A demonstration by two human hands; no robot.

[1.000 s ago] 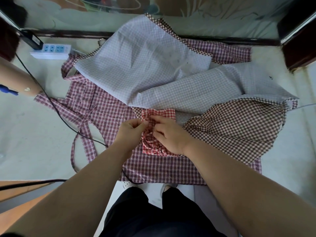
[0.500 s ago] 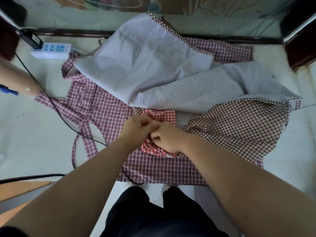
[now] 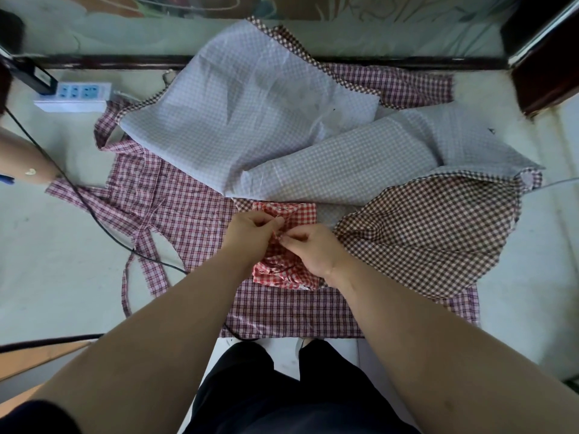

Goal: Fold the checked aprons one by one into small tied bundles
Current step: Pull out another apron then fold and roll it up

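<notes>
Red-checked bundle [image 3: 283, 245] sits folded on the spread aprons [image 3: 194, 220]; your left hand [image 3: 250, 233] and right hand [image 3: 313, 249] pinch its strap, knot seemingly unfinished. Several aprons remain unfolded.

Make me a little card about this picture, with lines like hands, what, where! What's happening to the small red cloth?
Hands: left hand and right hand both pinch cloth at the middle of the bundle
Being worked on: red checked bundle, folded small
Under it: purple checked apron, spread flat
Waiting: pale checked apron behind, brown checked apron to the right
Also there: white power strip, far left
Stage: the knot looks not yet finished
</notes>
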